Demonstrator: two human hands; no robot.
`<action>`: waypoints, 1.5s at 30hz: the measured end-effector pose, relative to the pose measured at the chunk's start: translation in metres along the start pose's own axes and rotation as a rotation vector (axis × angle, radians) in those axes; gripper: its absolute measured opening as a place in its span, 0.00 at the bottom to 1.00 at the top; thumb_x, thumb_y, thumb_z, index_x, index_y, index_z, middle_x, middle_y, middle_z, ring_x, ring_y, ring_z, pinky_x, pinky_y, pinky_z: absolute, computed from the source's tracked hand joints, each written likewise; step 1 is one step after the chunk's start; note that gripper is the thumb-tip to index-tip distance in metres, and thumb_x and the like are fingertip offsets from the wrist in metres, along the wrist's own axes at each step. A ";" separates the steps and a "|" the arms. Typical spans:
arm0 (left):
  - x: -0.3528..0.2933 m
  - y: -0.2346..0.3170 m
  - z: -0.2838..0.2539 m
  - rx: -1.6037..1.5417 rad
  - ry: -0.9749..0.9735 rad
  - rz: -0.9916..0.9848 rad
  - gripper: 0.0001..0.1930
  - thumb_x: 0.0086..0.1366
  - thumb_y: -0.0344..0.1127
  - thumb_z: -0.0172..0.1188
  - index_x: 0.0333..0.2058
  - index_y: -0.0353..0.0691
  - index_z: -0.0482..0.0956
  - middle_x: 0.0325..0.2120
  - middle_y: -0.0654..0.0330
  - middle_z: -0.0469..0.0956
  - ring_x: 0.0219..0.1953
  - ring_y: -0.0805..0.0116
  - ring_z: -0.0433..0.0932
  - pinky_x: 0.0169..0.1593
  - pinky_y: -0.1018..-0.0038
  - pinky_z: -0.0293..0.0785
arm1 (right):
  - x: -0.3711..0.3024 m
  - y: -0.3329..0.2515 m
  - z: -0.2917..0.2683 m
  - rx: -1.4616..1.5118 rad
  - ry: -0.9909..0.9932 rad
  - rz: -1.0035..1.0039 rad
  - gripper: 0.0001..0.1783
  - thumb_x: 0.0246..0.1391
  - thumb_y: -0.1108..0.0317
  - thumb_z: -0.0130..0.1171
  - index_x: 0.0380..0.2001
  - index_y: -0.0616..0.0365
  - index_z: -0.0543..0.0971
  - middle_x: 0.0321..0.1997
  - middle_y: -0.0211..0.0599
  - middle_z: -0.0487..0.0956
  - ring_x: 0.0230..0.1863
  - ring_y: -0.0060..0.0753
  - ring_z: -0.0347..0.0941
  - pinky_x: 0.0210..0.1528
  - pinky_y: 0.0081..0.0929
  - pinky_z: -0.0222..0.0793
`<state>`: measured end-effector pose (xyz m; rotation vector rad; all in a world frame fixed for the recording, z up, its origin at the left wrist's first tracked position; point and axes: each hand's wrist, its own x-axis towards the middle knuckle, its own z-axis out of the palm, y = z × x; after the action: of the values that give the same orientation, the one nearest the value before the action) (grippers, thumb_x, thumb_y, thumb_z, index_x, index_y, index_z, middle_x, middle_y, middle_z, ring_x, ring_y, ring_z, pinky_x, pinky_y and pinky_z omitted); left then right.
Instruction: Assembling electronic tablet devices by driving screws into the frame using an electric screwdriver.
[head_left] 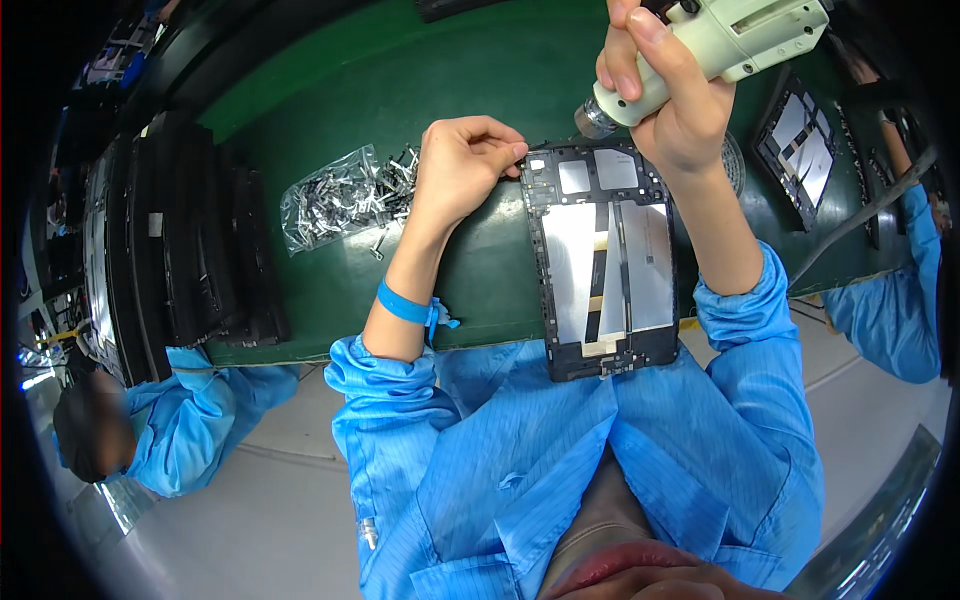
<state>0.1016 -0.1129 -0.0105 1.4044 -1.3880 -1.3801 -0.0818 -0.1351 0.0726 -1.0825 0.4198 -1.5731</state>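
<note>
A power driver (745, 40) is filling my right hand's (685, 115) grip; my left hand (462, 165), fingertips together, is touching the panel (648, 250) at its four o'clock.

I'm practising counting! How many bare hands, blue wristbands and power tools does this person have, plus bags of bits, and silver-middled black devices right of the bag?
Bare hands: 2
Blue wristbands: 1
Power tools: 1
Bags of bits: 1
Silver-middled black devices: 2
Total: 7
</note>
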 end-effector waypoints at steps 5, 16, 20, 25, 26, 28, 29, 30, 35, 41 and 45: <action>0.000 -0.003 -0.007 -0.087 0.037 0.040 0.02 0.57 0.22 0.63 0.30 0.28 0.82 0.22 0.58 0.82 0.23 0.75 0.80 0.28 0.80 0.75 | 0.000 0.000 0.000 -0.013 0.015 0.007 0.26 0.55 0.77 0.55 0.57 0.63 0.63 0.33 0.38 0.72 0.16 0.20 0.65 0.19 0.17 0.64; 0.001 -0.002 -0.012 0.671 0.340 0.622 0.04 0.55 0.24 0.63 0.30 0.36 0.83 0.28 0.53 0.77 0.31 0.53 0.79 0.35 0.64 0.75 | 0.030 0.066 -0.022 0.318 -0.566 -0.617 0.28 0.53 0.77 0.57 0.56 0.62 0.62 0.31 0.39 0.72 0.17 0.20 0.66 0.19 0.17 0.64; -0.008 -0.011 -0.009 0.448 0.058 0.524 0.05 0.56 0.23 0.62 0.33 0.34 0.83 0.25 0.53 0.79 0.26 0.58 0.80 0.32 0.69 0.75 | 0.013 0.068 -0.008 0.302 -0.581 -0.601 0.28 0.53 0.77 0.57 0.56 0.62 0.62 0.31 0.38 0.72 0.17 0.20 0.66 0.19 0.17 0.64; -0.002 -0.016 -0.003 0.168 -0.055 0.167 0.05 0.59 0.23 0.61 0.34 0.30 0.82 0.22 0.58 0.80 0.21 0.74 0.78 0.27 0.76 0.73 | 0.023 0.096 -0.021 0.281 -0.630 -0.617 0.28 0.52 0.80 0.57 0.57 0.61 0.62 0.30 0.38 0.72 0.17 0.21 0.66 0.19 0.17 0.64; -0.001 -0.019 -0.003 0.080 -0.051 0.148 0.04 0.58 0.24 0.61 0.32 0.31 0.83 0.19 0.57 0.80 0.19 0.74 0.79 0.25 0.75 0.72 | 0.020 0.102 -0.022 0.278 -0.631 -0.610 0.28 0.52 0.80 0.57 0.57 0.61 0.62 0.30 0.38 0.72 0.17 0.21 0.66 0.19 0.17 0.64; 0.001 -0.018 -0.004 0.053 -0.073 0.108 0.04 0.58 0.24 0.61 0.32 0.31 0.83 0.19 0.58 0.80 0.20 0.75 0.79 0.25 0.77 0.73 | 0.017 0.108 -0.025 0.254 -0.622 -0.603 0.29 0.52 0.81 0.57 0.57 0.61 0.62 0.30 0.38 0.72 0.18 0.21 0.66 0.20 0.17 0.64; 0.001 -0.019 -0.005 0.032 -0.089 0.068 0.05 0.58 0.24 0.61 0.32 0.31 0.83 0.19 0.59 0.81 0.21 0.76 0.80 0.26 0.78 0.73 | 0.005 0.097 -0.016 0.255 -0.624 -0.594 0.29 0.52 0.81 0.57 0.57 0.61 0.62 0.30 0.38 0.72 0.18 0.21 0.66 0.20 0.17 0.64; 0.001 -0.022 -0.007 0.025 -0.084 0.064 0.05 0.58 0.24 0.61 0.32 0.31 0.83 0.19 0.59 0.81 0.21 0.76 0.80 0.26 0.78 0.73 | -0.017 0.073 -0.001 0.096 -0.347 -0.241 0.29 0.52 0.81 0.57 0.57 0.61 0.62 0.30 0.38 0.72 0.19 0.21 0.66 0.20 0.17 0.63; 0.004 -0.025 -0.009 -0.128 -0.138 0.005 0.06 0.57 0.24 0.63 0.34 0.30 0.84 0.23 0.57 0.83 0.24 0.75 0.81 0.30 0.80 0.77 | -0.032 0.063 0.008 -0.098 -0.090 0.122 0.29 0.52 0.81 0.56 0.57 0.60 0.61 0.30 0.39 0.72 0.20 0.21 0.66 0.20 0.17 0.63; 0.006 -0.022 -0.009 -0.196 -0.167 -0.025 0.05 0.57 0.23 0.64 0.33 0.29 0.84 0.26 0.55 0.84 0.26 0.72 0.82 0.33 0.78 0.79 | 0.006 0.124 -0.018 0.298 -0.608 -0.588 0.30 0.51 0.82 0.56 0.57 0.58 0.61 0.29 0.39 0.71 0.17 0.20 0.65 0.19 0.16 0.62; 0.004 -0.026 -0.010 -0.205 -0.133 -0.042 0.05 0.57 0.23 0.64 0.33 0.29 0.84 0.26 0.54 0.84 0.26 0.72 0.82 0.33 0.78 0.79 | -0.025 0.084 0.008 0.127 -0.271 -0.216 0.29 0.50 0.83 0.55 0.56 0.58 0.62 0.28 0.39 0.70 0.15 0.20 0.63 0.18 0.16 0.62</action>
<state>0.1160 -0.1146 -0.0345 1.2336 -1.2644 -1.6195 -0.0277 -0.1368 0.0028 -1.2527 0.0193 -1.5873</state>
